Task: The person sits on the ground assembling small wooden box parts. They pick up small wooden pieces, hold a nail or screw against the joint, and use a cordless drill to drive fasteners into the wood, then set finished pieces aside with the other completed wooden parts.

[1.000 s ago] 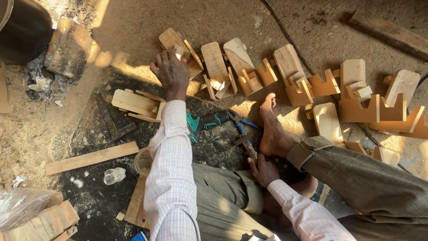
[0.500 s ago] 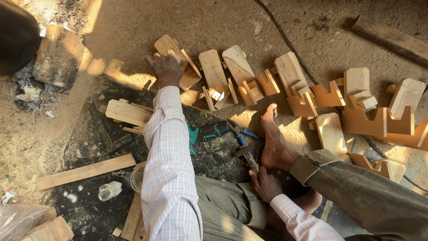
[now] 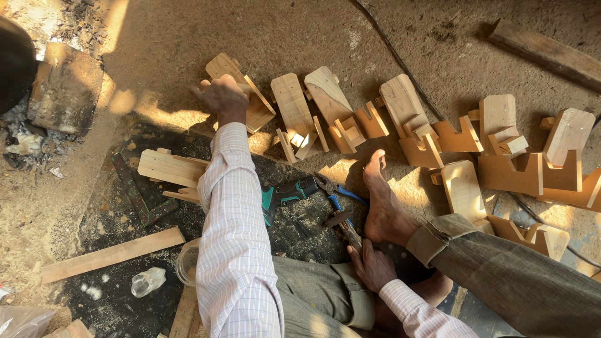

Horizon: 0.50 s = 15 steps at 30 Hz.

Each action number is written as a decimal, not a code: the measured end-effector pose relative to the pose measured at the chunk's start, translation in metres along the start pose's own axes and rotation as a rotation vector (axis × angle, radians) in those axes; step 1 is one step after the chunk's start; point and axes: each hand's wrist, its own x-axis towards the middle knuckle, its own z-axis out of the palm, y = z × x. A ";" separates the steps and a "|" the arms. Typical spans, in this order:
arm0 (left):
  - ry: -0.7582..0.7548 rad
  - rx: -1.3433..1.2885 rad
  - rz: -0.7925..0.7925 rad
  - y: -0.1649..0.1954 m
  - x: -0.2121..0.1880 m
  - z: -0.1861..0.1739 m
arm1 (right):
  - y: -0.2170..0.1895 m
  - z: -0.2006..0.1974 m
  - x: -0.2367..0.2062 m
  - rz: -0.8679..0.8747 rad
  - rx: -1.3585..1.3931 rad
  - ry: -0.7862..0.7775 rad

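Nearest you, your right hand (image 3: 370, 266) rests with fingers loosely curled by the hammer (image 3: 343, 225); a clear plastic cup (image 3: 186, 263) near left, contents indiscernible. Farther off, your left hand (image 3: 220, 97) lies on the leftmost wooden piece (image 3: 253, 103), fingers spread.

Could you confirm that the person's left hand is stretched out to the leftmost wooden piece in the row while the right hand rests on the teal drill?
Not quite: in the head view the right hand rests on the ground beside the bare foot, at the hammer, not on the teal drill, which lies untouched. The left hand is indeed stretched out to the leftmost wooden piece.
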 end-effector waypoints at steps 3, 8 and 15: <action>0.030 -0.140 -0.123 -0.008 0.004 0.001 | -0.001 -0.001 0.000 -0.002 0.001 -0.006; 0.081 -0.466 -0.278 -0.023 0.020 -0.022 | 0.000 0.002 0.001 -0.020 -0.014 0.032; 0.107 -0.859 -0.128 -0.055 -0.053 -0.099 | 0.011 0.015 0.018 -0.004 -0.046 0.050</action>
